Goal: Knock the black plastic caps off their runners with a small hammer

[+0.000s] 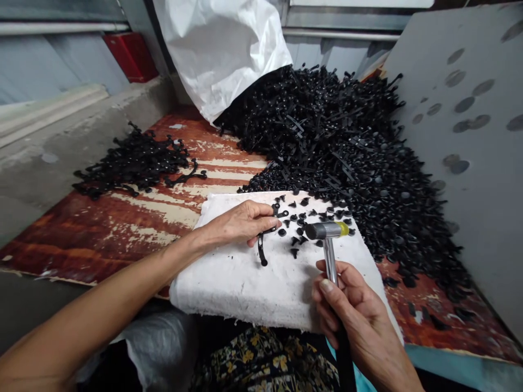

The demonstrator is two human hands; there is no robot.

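My left hand (241, 222) rests on a white padded block (253, 277) and pinches a black plastic strip part (263, 239) against it. My right hand (355, 318) is wrapped round the handle of a small hammer (327, 231), whose black and yellow head hovers just right of the part, over several small black studs (304, 220) scattered on the block.
A big heap of black plastic parts (347, 147) spills from a white sack (220, 49) at the back right. A smaller pile of black parts (134, 160) lies left on the worn red board (102, 228). A grey panel (469, 163) stands at the right.
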